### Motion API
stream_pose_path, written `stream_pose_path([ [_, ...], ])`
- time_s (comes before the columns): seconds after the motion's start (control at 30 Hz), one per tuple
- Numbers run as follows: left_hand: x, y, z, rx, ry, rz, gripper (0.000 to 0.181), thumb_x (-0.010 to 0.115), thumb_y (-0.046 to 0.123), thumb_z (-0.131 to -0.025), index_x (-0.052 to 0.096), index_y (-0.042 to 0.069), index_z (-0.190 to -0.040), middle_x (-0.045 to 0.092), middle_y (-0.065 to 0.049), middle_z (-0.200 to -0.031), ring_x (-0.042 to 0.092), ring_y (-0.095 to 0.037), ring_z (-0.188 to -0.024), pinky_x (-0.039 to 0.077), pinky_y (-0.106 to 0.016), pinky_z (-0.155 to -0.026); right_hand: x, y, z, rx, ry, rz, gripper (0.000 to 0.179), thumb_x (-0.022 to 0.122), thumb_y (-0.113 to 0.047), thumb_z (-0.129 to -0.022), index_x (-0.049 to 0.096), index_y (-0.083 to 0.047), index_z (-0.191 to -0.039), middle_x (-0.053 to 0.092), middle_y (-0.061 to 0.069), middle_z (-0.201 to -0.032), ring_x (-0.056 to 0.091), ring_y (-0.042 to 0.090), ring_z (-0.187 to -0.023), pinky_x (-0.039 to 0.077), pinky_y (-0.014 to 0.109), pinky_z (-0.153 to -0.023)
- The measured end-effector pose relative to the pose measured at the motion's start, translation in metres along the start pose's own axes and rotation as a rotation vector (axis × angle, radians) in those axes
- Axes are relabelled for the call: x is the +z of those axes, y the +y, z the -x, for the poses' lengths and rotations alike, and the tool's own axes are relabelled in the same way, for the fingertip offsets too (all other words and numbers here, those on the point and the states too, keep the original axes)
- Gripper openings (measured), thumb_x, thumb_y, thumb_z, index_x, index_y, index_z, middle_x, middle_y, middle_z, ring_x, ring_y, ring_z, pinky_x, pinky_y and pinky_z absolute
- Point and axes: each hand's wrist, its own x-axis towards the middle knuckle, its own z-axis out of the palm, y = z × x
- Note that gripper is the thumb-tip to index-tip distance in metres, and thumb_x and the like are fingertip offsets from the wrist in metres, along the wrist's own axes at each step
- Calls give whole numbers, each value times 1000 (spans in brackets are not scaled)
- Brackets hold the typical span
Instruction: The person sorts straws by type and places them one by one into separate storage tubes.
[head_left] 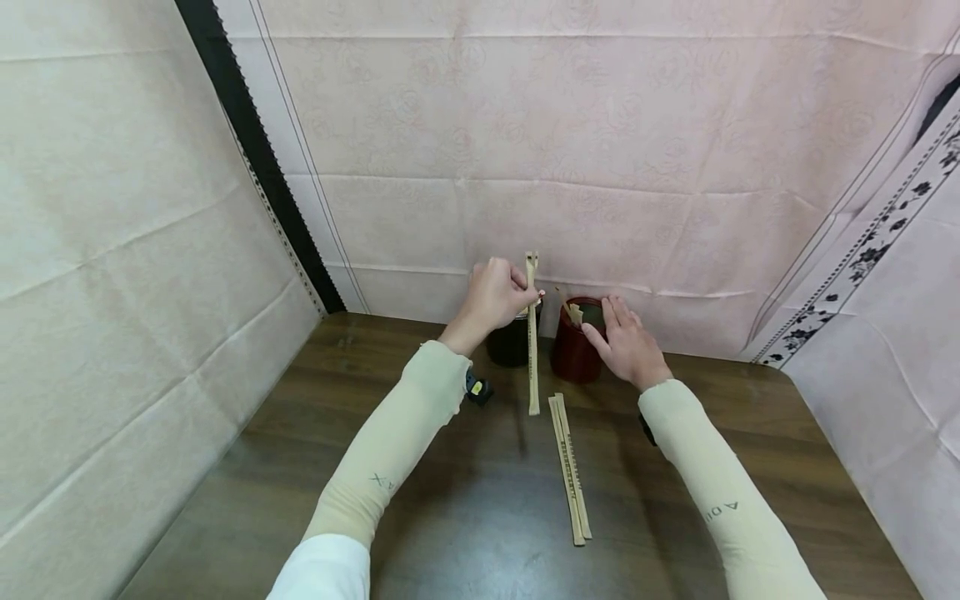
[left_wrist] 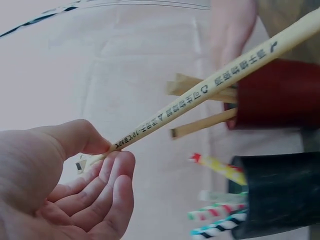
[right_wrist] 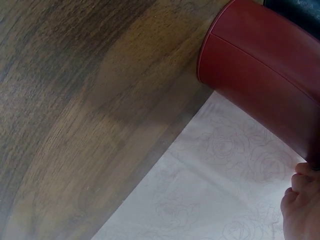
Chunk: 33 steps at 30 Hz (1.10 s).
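Observation:
My left hand [head_left: 491, 298] pinches a slim beige paper-wrapped stick [head_left: 533, 367] near its upper end, between thumb and fingertips. The stick hangs almost upright in front of the two cups; dark printed characters run along it in the left wrist view. My right hand [head_left: 632, 346] touches the right rim of a dark red cup [head_left: 576, 360], thumb spread from the fingers. Several beige stick ends [left_wrist: 187, 85] poke out of this cup. Left of it stands a black cup [head_left: 507, 346], partly hidden by my left hand, with several striped and coloured straws [left_wrist: 220, 212] inside.
Two more printed beige sticks [head_left: 570, 471] lie side by side on the brown wooden table [head_left: 465, 533], nearer me than the cups. Pale cloth [head_left: 585, 125] hangs close behind the cups, and more cloth [head_left: 135, 250] stands along the left and right sides.

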Motion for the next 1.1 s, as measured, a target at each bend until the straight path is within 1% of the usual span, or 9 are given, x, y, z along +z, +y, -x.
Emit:
stream_pose_path([
  [0.17, -18, 18, -10, 58, 82, 20, 12, 74, 13, -90, 82, 9, -83, 80, -3, -80, 70, -13, -72, 59, -31, -82, 1, 0, 0, 4, 4, 1, 93, 23, -67, -110, 8, 5, -167, 7, 28, -176, 5, 43, -165, 12, 59, -134],
  [0.3, -31, 32, -18, 100, 148, 44, 8, 72, 10, -88, 78, 7, -84, 78, -4, -80, 67, -12, -71, 57, -25, -73, 0, -1, 0, 6, 3, -4, 93, 23, -67, -110, 8, 5, -167, 7, 27, -176, 5, 43, -165, 13, 59, -133],
  [0.37, -36, 38, -22, 122, 182, 64, 7, 72, 9, -89, 77, 6, -86, 78, -4, -81, 68, -11, -70, 56, -22, -69, 0, 0, 0, 8, 2, -4, 93, 23, -67, -110, 8, 4, -168, 7, 27, -176, 5, 43, -165, 13, 59, -133],
  [0.47, -42, 47, -28, 161, 231, 93, 6, 73, 11, -91, 76, 6, -90, 78, -4, -83, 71, -12, -72, 57, -22, -68, 0, 0, 0, 9, 2, 0, 93, 23, -67, -110, 8, 4, -168, 7, 27, -176, 5, 43, -165, 13, 59, -133],
  [0.57, -45, 56, -31, 190, 264, 123, 9, 73, 14, -94, 74, 5, -94, 79, -4, -84, 72, -12, -74, 57, -21, -69, 1, 1, -1, 10, 2, 5, 93, 23, -67, -110, 8, 4, -168, 8, 27, -176, 5, 43, -165, 13, 59, -133],
  [0.7, -46, 64, -33, 221, 312, 141, 11, 72, 15, -97, 72, 5, -99, 80, -5, -88, 74, -13, -78, 58, -20, -74, 1, 2, -1, 12, -1, 9, 93, 23, -67, -110, 8, 4, -168, 8, 27, -176, 6, 43, -165, 13, 59, -134],
  [0.87, -41, 70, -37, 282, 383, 162, 11, 71, 14, -98, 72, 4, -100, 80, -7, -90, 75, -15, -79, 58, -19, -75, 1, 0, -1, 10, 1, 11, 92, 24, -66, -110, 8, 4, -168, 9, 28, -176, 6, 43, -165, 12, 59, -134],
  [0.97, -35, 69, -38, 298, 400, 173, 10, 70, 13, -98, 72, 3, -100, 80, -8, -90, 75, -14, -79, 57, -15, -75, 1, 0, -1, 8, 5, 11, 92, 24, -65, -110, 8, 5, -167, 10, 28, -176, 7, 43, -165, 12, 59, -134],
  [1.1, -24, 65, -40, 285, 399, 180, 9, 70, 12, -98, 71, 4, -100, 80, -7, -90, 76, -14, -80, 57, -13, -74, 1, -2, -1, 10, 10, 15, 92, 24, -66, -110, 9, 5, -168, 10, 28, -175, 8, 44, -165, 14, 59, -133],
])
